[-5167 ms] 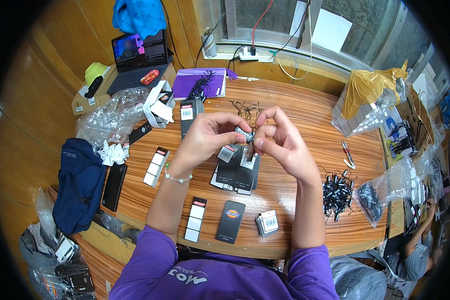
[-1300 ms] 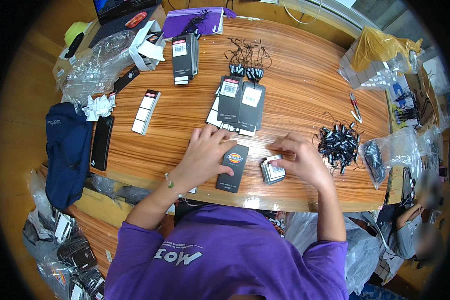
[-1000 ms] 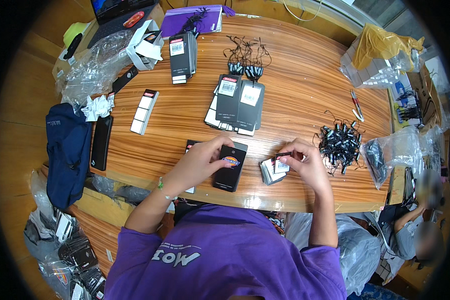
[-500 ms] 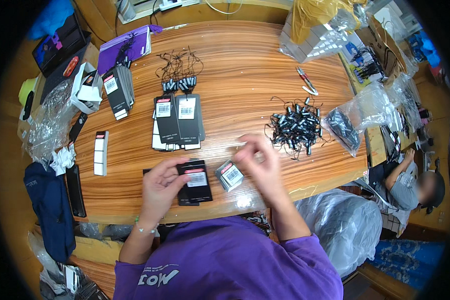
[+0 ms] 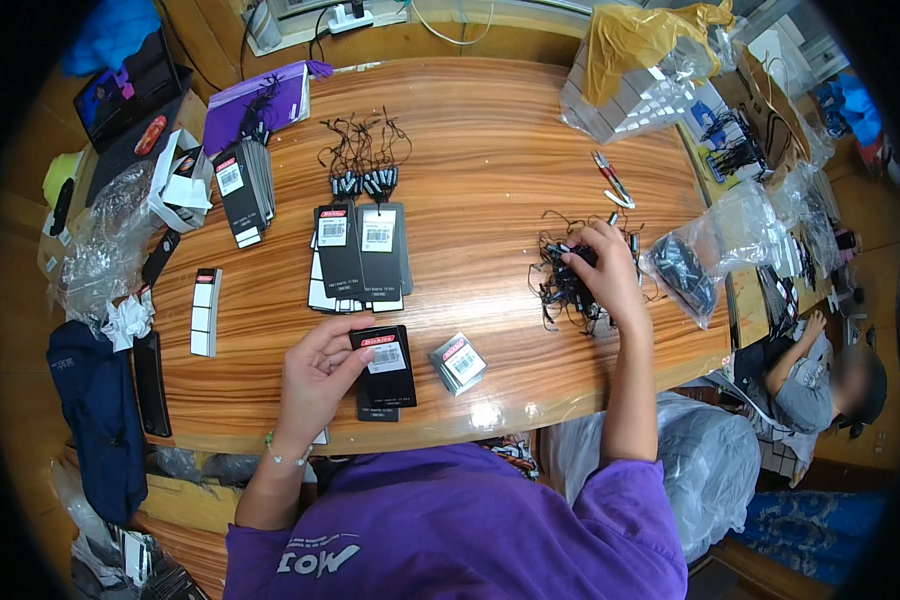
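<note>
My left hand (image 5: 322,368) pinches a black hang tag (image 5: 390,388) with a white barcode sticker and a red label, near the table's front edge. Another dark tag shows partly beneath it. My right hand (image 5: 610,268) reaches into a tangled pile of black tag strings (image 5: 573,290) with small dark toggles. Its thumb and forefinger are drawn close together over the pile; what lies between them is hidden. Between the hands sits a small stack of barcode stickers (image 5: 458,364) on the wood.
Strung tags (image 5: 380,250) lie in a heap at the middle left, with another tag stack (image 5: 240,195) beyond. A sticker strip (image 5: 204,312) lies left. Snips (image 5: 613,180), a plastic bag (image 5: 685,265) and a wrapped box (image 5: 630,90) are at right. A person (image 5: 815,385) sits far right.
My right hand has moved from beside the sticker stack, right and away from me, onto the string pile. The left hand still holds the tag in nearly the same place.
</note>
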The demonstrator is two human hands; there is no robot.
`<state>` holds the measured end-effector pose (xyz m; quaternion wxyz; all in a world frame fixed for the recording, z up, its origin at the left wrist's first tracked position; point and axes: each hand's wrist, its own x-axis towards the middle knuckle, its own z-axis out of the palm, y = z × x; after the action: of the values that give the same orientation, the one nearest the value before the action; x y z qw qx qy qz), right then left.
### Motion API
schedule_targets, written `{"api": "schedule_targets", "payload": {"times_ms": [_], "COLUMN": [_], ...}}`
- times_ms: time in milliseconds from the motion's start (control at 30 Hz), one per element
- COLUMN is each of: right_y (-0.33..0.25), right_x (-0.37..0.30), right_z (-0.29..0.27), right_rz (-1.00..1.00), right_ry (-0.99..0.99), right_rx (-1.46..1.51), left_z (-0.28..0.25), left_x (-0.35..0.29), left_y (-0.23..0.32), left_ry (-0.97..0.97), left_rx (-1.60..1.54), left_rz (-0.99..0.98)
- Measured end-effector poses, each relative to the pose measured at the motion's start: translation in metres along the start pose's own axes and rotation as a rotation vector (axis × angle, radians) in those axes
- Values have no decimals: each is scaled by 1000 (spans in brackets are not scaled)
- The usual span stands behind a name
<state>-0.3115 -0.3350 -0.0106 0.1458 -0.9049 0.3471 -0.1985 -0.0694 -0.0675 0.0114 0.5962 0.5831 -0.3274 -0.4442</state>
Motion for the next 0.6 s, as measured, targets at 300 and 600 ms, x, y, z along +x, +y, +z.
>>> {"api": "schedule_targets", "payload": {"times_ms": [300,600], "right_y": [-49,-126], "right_x": [21,60], "right_z": [-42,-50], "right_rz": [136,-164], "right_ry": [-5,-140], "right_rx": [681,701], "left_z": [0,41], "left_x": [20,96], "left_y": [26,60], "left_ry": [-190,-501], "left_rx": [138,71], "left_rz": [20,247]}}
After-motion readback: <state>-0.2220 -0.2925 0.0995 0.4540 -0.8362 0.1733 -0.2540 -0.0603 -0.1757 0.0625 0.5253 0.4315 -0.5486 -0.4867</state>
